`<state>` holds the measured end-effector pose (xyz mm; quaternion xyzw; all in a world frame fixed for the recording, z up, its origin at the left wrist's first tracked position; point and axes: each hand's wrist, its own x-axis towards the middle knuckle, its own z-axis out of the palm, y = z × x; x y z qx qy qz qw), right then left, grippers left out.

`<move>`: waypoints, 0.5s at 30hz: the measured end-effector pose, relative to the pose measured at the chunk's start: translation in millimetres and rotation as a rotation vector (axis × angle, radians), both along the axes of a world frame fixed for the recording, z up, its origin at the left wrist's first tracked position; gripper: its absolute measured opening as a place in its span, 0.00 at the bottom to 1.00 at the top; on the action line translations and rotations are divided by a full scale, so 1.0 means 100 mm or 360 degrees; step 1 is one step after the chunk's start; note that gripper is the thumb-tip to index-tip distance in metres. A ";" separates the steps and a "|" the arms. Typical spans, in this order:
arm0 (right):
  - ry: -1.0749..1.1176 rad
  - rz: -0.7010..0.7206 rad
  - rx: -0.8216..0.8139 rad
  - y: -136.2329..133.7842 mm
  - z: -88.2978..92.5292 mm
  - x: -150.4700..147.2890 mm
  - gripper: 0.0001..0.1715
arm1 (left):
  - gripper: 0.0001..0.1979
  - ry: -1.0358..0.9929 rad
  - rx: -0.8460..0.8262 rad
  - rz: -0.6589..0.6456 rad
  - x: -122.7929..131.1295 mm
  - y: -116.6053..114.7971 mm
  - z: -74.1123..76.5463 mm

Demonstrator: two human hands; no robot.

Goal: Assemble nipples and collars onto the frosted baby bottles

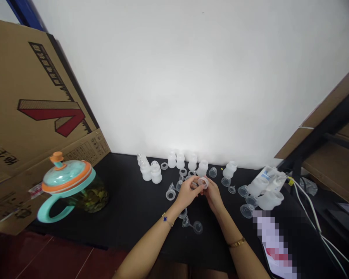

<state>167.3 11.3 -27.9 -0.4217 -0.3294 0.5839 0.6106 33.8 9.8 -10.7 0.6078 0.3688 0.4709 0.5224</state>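
Observation:
Both hands meet over the middle of the black table, holding a translucent bottle collar ring (pixel 203 183) between them. My left hand (pixel 189 190) has its fingers closed on the ring's left side, with the thumb on its lower edge. My right hand (pixel 213 192) grips the ring from the right. Whether a nipple sits inside the ring I cannot make out. Close behind stands a white baby bottle (pixel 203 168). Loose collar rings (pixel 170 194) and clear silicone nipples (pixel 185 221) lie around the hands, some partly hidden by them.
Several white bottles (pixel 156 173) stand along the wall, the left ones capped. Clear domed caps (pixel 246 211) and more bottles (pixel 270 199) lie at the right by white cables (pixel 308 201) and a phone (pixel 279 255). A teal-handled jug (pixel 75 186) and a cardboard box (pixel 26 89) stand left.

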 end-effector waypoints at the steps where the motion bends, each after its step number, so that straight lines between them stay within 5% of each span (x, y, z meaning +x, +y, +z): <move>1: -0.0003 -0.0006 -0.0003 0.00 0.00 0.00 0.22 | 0.17 0.0013 0.0006 0.0007 0.00 -0.01 0.01; 15: -0.0040 -0.0084 0.0037 -0.05 0.09 -0.03 0.25 | 0.14 0.0126 0.0158 0.0111 0.00 -0.05 0.01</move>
